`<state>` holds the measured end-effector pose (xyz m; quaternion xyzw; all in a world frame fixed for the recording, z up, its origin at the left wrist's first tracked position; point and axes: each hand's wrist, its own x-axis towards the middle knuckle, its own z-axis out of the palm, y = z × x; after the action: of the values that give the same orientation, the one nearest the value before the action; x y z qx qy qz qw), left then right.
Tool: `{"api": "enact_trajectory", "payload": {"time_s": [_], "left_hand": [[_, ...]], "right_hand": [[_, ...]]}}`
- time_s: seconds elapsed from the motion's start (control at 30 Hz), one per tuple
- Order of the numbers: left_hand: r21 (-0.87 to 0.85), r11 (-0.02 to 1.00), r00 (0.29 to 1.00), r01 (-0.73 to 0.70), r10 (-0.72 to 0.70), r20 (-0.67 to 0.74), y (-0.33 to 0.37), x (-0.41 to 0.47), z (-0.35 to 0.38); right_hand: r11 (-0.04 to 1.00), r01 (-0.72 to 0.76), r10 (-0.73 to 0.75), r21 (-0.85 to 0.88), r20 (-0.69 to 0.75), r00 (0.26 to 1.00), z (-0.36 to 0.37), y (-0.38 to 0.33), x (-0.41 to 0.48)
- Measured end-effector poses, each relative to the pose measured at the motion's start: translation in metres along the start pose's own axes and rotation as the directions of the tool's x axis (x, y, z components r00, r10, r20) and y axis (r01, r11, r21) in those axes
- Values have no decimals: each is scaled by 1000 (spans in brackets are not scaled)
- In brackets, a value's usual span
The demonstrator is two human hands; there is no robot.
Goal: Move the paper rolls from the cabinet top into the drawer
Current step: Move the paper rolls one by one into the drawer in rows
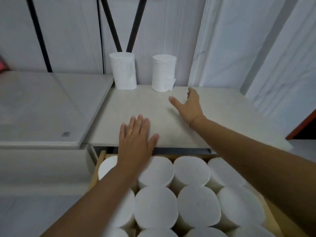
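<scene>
Rolls: two stand on the counter [136, 106] at its far edge, close to the wall. The rest sit upright in the open drawer [96, 170], which projects below the counter's near edge.

Drawer: packed rolls [190, 170], flat ends up, touching one another in rows. No free slot is visible, and the forearms hide part of the far row. Judgement: task nearly done, two to go.

Left roll [123, 71]: upright, long axis vertical, at the counter's far-left corner.

Right roll [163, 72]: upright, long axis vertical, to the right of the left roll with a clear gap between them. A loose tail of paper hangs at its lower right.

Left hand [136, 141]: flat, palm down, fingers straight and together, holding nothing. It lies over the counter's near edge. Cannot tell whether it rests on the surface or hovers above it. The left roll lies far and slightly left of it, well apart.

Right hand [187, 104]: spread, thumb out to the left, fingers blurred and pointing far, holding nothing. It is over the counter, near the right roll. That roll lies far-left of it, beyond the thumb.

Key relation: the right hand is much the nearer one, and the right roll is its closer target. Judgement: with the axes vertical, a side wrap round the roll's wall suits. The loose tail faces the right hand and may snag or unwind.
</scene>
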<state>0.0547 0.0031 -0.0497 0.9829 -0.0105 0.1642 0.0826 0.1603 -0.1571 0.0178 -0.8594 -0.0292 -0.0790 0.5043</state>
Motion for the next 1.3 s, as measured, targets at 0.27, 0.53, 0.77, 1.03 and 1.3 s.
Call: {"api": "enact_trajectory", "payload": {"time_s": [0.27,0.53,0.77,1.03,1.3], "left_hand": [[23,995,984,-100,96,150,-1,32,8],[-2,995,986,-100,99,137,-1,29,7],[-17,995,988,-96,98,116,-1,28,7],[-3,996,991,-87,87,100,-1,28,7],[16,997,987,-77,74,140,-2,30,8]], "right_hand": [[1000,26,-25,6,-129,991,50,-3,110],[1000,3,1,21,-170,985,80,7,162],[998,17,-4,57,-222,975,94,2,179],[998,60,-63,-19,-222,973,77,10,157],[988,152,-151,-3,-151,977,22,27,63]]}}
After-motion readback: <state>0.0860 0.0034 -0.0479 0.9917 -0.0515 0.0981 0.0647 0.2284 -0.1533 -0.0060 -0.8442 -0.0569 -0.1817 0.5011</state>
